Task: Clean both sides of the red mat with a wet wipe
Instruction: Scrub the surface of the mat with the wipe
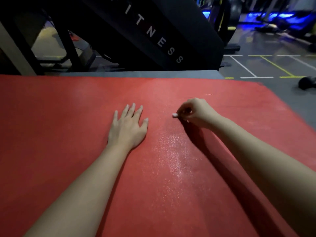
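Head view: wet wipe (pixel 174 115) pinched in right hand (pixel 196 113), left hand (pixel 128 127) splayed on red mat (pixel 68 108).

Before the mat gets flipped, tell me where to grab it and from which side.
Probably the right edge, coming from the right. The mat lies flat and thin, so only an edge offers a pinch, and that one lies bare beside the grey floor. The left hand resting flat mid-mat should lift first.
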Tool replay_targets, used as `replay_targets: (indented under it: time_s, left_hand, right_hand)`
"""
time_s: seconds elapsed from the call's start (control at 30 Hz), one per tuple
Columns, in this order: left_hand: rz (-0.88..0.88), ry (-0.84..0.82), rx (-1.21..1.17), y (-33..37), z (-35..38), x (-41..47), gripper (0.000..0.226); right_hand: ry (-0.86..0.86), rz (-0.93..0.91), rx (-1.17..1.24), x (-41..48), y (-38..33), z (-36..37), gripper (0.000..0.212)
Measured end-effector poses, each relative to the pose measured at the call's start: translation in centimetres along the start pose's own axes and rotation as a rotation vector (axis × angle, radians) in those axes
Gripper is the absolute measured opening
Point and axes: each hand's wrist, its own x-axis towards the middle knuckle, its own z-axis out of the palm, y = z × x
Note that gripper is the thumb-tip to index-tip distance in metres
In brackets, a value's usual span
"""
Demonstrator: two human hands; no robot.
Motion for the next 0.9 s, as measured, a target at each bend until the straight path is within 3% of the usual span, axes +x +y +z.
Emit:
replay_targets:
  time_s: [0.17, 0.33, 0.4, 0.5, 0.6, 0.77, 0.9]
  left_hand:
    - [-0.002, -0.028, 0.029, 0.1, 0.2, 0.3, 0.067]
    - [0.010, -0.030, 0.023, -0.1, -0.1, 0.3, 0.069]
    - [0.012, -0.027, 0.024, -0.1, 0.0, 0.2, 0.068]
    - [0.012, -0.035, 0.024, 0.0, 0.0, 0.4, 0.068]
    - [0.001, -0.023, 0.033, 0.0, 0.2, 0.4, 0.069]
    - [0.001, -0.038, 0.033, 0.0, -0.1, 0.4, 0.068]
    - [0.000, -0.034, 0.030, 0.0, 0.1, 0.4, 0.070]
  right_hand:
    - [-0.138, -0.140, -0.044, -1.0, 0.5, -0.3, 0.017]
    - [0.140, -0.038, -0.101, 5.8, 2.6, 0.5, 0.011]
    - [0.166, -0.033, -0.094, 7.1, 3.3, 0.6, 0.012]
    - [0.052, -0.106, -0.116, 6.3, 3.3, -0.1, 0.019]
    - [-0.096, -0.118, -0.094, 6.6, 3.6, -1.0, 0.013]
    - [0.180, 0.024, -0.040, 12.5, 5.7, 0.0, 0.015]
    - [0.130, 0.012, -0.078, 13.5, 6.0, 0.5, 0.015]
